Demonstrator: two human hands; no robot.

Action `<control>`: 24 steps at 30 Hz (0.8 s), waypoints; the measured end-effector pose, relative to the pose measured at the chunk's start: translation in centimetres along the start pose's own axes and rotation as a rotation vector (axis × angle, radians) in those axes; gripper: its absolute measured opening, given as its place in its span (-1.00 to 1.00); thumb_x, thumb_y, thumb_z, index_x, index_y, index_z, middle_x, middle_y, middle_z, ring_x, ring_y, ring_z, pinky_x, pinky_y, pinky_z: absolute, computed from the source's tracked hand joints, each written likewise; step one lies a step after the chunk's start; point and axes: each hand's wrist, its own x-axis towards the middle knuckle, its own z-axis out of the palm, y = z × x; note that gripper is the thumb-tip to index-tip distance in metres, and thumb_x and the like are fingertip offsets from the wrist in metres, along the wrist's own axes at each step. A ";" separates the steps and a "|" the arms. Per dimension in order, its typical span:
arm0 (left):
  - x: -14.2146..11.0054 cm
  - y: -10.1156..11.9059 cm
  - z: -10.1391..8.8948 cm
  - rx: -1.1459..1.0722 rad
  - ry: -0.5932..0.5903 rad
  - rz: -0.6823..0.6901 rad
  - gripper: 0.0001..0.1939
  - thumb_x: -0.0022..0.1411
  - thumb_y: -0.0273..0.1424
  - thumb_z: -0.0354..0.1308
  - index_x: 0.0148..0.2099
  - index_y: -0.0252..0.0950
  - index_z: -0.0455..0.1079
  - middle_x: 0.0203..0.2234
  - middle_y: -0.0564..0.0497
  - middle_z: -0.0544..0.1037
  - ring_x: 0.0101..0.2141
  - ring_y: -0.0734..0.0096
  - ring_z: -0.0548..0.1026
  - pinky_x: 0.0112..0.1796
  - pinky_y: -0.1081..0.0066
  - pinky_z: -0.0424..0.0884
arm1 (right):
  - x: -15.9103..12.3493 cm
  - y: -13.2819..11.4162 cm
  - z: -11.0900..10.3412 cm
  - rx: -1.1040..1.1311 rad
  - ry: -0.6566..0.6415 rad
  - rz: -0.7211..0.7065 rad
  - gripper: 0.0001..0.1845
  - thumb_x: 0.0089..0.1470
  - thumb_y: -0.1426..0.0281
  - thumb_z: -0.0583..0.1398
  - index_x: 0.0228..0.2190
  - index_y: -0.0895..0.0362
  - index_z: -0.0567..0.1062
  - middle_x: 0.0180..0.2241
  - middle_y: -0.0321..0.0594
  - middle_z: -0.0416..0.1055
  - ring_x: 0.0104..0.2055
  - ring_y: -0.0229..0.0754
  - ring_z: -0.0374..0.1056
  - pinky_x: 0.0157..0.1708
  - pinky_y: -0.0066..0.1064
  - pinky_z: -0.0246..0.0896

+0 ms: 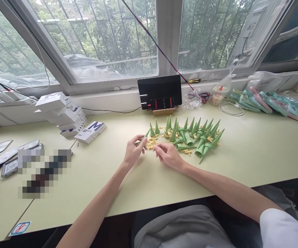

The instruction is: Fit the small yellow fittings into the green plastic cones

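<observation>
My left hand (134,150) is closed around a green plastic cone spike (147,133), whose pointed tip sticks up past the fingers. To its right, my right hand (168,155) has thumb and fingers pinched together beside a small pile of yellow plastic valve-like pieces (152,142). Whatever that pinch holds is too small to make out. Beyond and right of both hands is a cluster of similar green cones (187,139). Some stand on their wide ends, others lie tilted or nested, with more yellow pieces scattered among them.
A phone (161,103) leans before a black tablet (159,88) at the window. Stacked white boxes (58,110) and a single box (91,132) stand left. Flat devices (11,156) lie far left. At right are a cup (219,93) and bagged coloured items (270,101).
</observation>
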 end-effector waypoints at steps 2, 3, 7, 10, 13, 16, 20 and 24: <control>0.0 -0.2 0.0 0.145 0.020 0.058 -0.69 0.20 -0.16 0.23 -0.18 -0.32 0.48 -0.48 0.04 0.43 -0.54 0.46 0.42 -0.57 0.45 0.35 | 0.0 -0.1 0.0 -0.029 -0.002 -0.017 -0.64 0.27 0.13 0.11 -0.38 0.15 0.47 -0.54 -0.32 0.39 -0.65 -0.35 0.24 -0.60 -0.48 0.18; -0.1 -0.3 0.0 0.231 0.027 0.096 -0.71 0.21 -0.18 0.21 -0.19 -0.31 0.48 -0.51 0.05 0.43 -0.54 0.46 0.41 -0.54 0.45 0.35 | 0.0 -0.1 0.0 -0.042 -0.004 -0.026 -0.64 0.27 0.14 0.10 -0.38 0.15 0.47 -0.53 -0.32 0.39 -0.65 -0.34 0.24 -0.60 -0.48 0.18; -0.4 -0.5 0.2 0.496 0.022 0.227 -0.75 0.22 -0.28 0.16 -0.12 -0.30 0.49 -0.59 0.13 0.35 -0.56 0.52 0.28 -0.46 0.47 0.27 | -0.1 -0.4 0.0 -0.106 -0.003 -0.061 -0.66 0.28 0.18 0.09 -0.39 0.15 0.46 -0.54 -0.30 0.39 -0.63 -0.33 0.24 -0.59 -0.48 0.15; -0.6 -0.5 0.4 0.550 -0.023 0.237 -0.73 0.22 -0.31 0.13 -0.06 -0.29 0.46 -0.61 0.18 0.27 -0.57 0.53 0.22 -0.47 0.48 0.21 | -0.2 -0.5 -0.1 -0.147 -0.014 -0.089 -0.67 0.29 0.22 0.08 -0.42 0.15 0.46 -0.55 -0.30 0.38 -0.62 -0.33 0.23 -0.58 -0.49 0.13; -0.7 -0.7 0.5 0.609 -0.072 0.218 -0.72 0.20 -0.33 0.11 -0.05 -0.28 0.45 -0.61 0.19 0.25 -0.57 0.52 0.22 -0.45 0.47 0.20 | -0.2 -0.4 -0.1 -0.165 -0.030 -0.113 -0.64 0.29 0.24 0.08 -0.48 0.14 0.42 -0.58 -0.32 0.35 -0.62 -0.34 0.20 -0.57 -0.50 0.10; -0.7 -0.9 0.5 0.666 -0.105 0.191 -0.73 0.19 -0.34 0.09 -0.09 -0.28 0.45 -0.62 0.19 0.23 -0.57 0.51 0.21 -0.44 0.46 0.19 | -0.3 0.0 0.0 -0.181 -0.042 -0.134 -0.61 0.30 0.25 0.08 -0.53 0.15 0.40 -0.60 -0.33 0.33 -0.62 -0.35 0.17 -0.57 -0.50 0.08; -0.7 -1.1 0.5 0.709 -0.138 0.164 -0.73 0.20 -0.30 0.07 -0.11 -0.28 0.46 -0.61 0.17 0.26 -0.55 0.48 0.23 -0.45 0.45 0.17 | -0.3 0.4 0.0 -0.197 -0.064 -0.154 -0.64 0.29 0.28 0.09 -0.51 0.15 0.42 -0.60 -0.33 0.36 -0.62 -0.36 0.18 -0.55 -0.51 0.08; -0.7 -1.2 0.4 0.704 -0.152 0.161 -0.73 0.19 -0.28 0.09 -0.12 -0.28 0.46 -0.59 0.15 0.32 -0.53 0.47 0.27 -0.43 0.45 0.19 | -0.2 0.5 0.1 -0.208 -0.078 -0.161 -0.65 0.29 0.28 0.09 -0.50 0.16 0.45 -0.60 -0.33 0.37 -0.61 -0.35 0.19 -0.55 -0.51 0.09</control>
